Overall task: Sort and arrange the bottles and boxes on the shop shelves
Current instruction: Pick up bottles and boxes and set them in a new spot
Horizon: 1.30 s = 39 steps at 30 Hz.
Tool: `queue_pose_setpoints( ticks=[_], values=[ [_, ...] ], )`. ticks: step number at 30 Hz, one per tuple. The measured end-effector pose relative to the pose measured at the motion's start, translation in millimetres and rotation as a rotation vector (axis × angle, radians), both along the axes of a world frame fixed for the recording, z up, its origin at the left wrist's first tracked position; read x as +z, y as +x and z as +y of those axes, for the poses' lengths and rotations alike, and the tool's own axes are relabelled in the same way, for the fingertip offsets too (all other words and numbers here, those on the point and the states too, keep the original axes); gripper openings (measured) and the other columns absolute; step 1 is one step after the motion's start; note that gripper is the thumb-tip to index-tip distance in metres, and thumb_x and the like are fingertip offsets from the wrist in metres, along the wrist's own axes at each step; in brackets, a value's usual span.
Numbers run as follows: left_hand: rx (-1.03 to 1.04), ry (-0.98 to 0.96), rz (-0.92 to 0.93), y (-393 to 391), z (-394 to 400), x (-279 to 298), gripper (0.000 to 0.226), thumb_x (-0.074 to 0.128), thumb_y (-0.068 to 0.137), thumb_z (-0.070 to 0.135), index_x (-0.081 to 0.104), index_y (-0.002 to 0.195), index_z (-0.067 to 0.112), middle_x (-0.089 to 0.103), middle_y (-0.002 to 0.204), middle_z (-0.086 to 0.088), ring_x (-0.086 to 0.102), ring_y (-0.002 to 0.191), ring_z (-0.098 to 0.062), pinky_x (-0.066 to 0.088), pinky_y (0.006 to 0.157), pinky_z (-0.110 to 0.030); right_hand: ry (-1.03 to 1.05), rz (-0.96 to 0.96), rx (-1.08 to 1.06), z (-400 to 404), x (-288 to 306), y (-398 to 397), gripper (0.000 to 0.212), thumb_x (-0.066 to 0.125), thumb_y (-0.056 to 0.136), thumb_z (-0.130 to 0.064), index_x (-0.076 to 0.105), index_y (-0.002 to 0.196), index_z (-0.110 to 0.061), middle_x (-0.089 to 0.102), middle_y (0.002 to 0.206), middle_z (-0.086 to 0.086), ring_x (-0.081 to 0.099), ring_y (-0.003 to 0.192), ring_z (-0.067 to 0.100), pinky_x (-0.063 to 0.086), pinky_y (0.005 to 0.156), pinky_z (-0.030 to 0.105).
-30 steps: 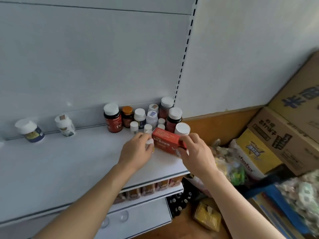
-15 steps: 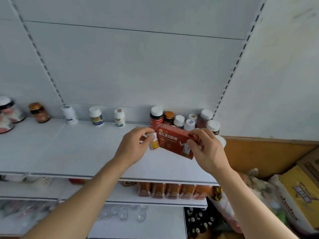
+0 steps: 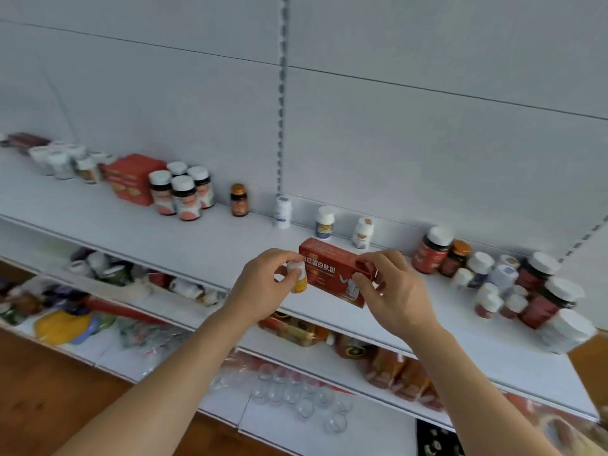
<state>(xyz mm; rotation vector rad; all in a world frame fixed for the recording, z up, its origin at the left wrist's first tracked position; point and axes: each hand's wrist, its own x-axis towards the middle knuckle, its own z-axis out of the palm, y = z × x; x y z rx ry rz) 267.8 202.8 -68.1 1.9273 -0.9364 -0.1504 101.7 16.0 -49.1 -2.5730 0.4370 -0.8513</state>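
In the head view, the left hand pinched a small white-capped bottle between curled fingers and thumb, and the right hand gripped the right end of a red box with its fingertips curled round the corner. Both were held up over the front part of the white shelf, touching or nearly touching each other; which could not be told. The box looked like light, stiff card, likely easy to carry by one end but apt to dent if squeezed, so a hold across its short sides seemed best. The bottle seemed light, hard and smooth, perhaps slippery, and safest taken round the body below the cap. Far left stood a stack of red boxes beside a group of dark bottles, which looked a fitting place for the held box. Between that group and the hands the shelf lay mostly bare, with a lone amber bottle and three white bottles along the back wall, leaving room to move leftward. To the right a crowded cluster of bottles reached almost to the shelf's near edge, where a careless elbow might have knocked one off.
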Motion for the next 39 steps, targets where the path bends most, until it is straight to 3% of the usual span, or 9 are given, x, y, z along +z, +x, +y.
queue_pose_setpoints(
  ticks=[6,14,21,25,29,34,39],
  values=[
    [0.155,0.018,-0.029,56.2,97.2,-2.9,0.021,0.060,0.093,0.020,0.067,0.112,0.026,0.063,0.113,0.015,0.060,0.093,0.005,0.049,0.083,-0.017,-0.007,0.017,0.105,81.1,-2.4,83.0,0.028,0.068,0.087,-0.031,0.066,0.114,-0.023,0.059,0.106,-0.006,0.056,0.071,0.010,0.050,0.066,0.024],
    [0.338,0.023,-0.036,139.7,185.3,1.0,0.022,0.060,0.095,0.024,0.067,0.115,0.026,0.059,0.110,0.019,0.055,0.093,0.008,0.039,0.081,-0.005,-0.023,0.018,0.295,150.2,-2.9,210.9,0.027,0.068,0.088,-0.030,0.066,0.114,-0.023,0.058,0.105,-0.006,0.057,0.071,0.009,0.050,0.064,0.023],
    [0.465,0.022,0.000,232.7,244.3,10.1,0.021,0.062,0.094,0.026,0.067,0.114,0.029,0.061,0.114,0.017,0.057,0.094,0.010,0.041,0.075,-0.002,0.007,-0.016,0.425,200.4,-3.8,339.4,0.029,0.071,0.085,-0.028,0.066,0.114,-0.023,0.060,0.104,-0.005,0.055,0.073,0.010,0.048,0.064,0.026],
    [0.573,0.013,-0.009,280.7,278.5,20.5,0.019,0.062,0.094,0.026,0.066,0.112,0.029,0.061,0.111,0.017,0.058,0.091,0.007,0.043,0.079,-0.008,-0.002,-0.019,0.492,231.3,3.7,407.5,0.030,0.072,0.084,-0.029,0.066,0.113,-0.023,0.059,0.105,-0.006,0.052,0.071,0.006,0.043,0.061,0.019],
    [0.635,0.026,0.017,320.0,321.4,21.9,0.018,0.061,0.095,0.026,0.066,0.112,0.031,0.059,0.108,0.021,0.058,0.092,0.005,0.045,0.081,-0.010,-0.028,-0.001,0.530,271.6,5.7,463.9,0.030,0.073,0.083,-0.029,0.068,0.112,-0.022,0.061,0.106,-0.003,0.059,0.077,0.014,0.048,0.065,0.025],
    [0.680,0.004,0.020,383.0,387.4,14.3,0.019,0.064,0.093,0.027,0.067,0.110,0.033,0.063,0.110,0.017,0.063,0.095,-0.003,0.052,0.091,-0.028,-0.025,0.034,0.566,333.6,2.7,535.6,0.029,0.071,0.085,-0.029,0.067,0.112,-0.023,0.060,0.105,-0.005,0.055,0.075,0.009,0.048,0.067,0.026],
    [0.636,0.032,0.054,450.6,453.1,17.7,0.022,0.064,0.093,0.025,0.067,0.114,0.029,0.062,0.111,0.014,0.062,0.095,-0.004,0.053,0.090,-0.028,-0.026,0.053,0.524,399.3,-0.2,594.7,0.029,0.071,0.085,-0.028,0.067,0.113,-0.021,0.061,0.105,-0.004,0.054,0.072,0.008,0.044,0.063,0.023]
  ],
)
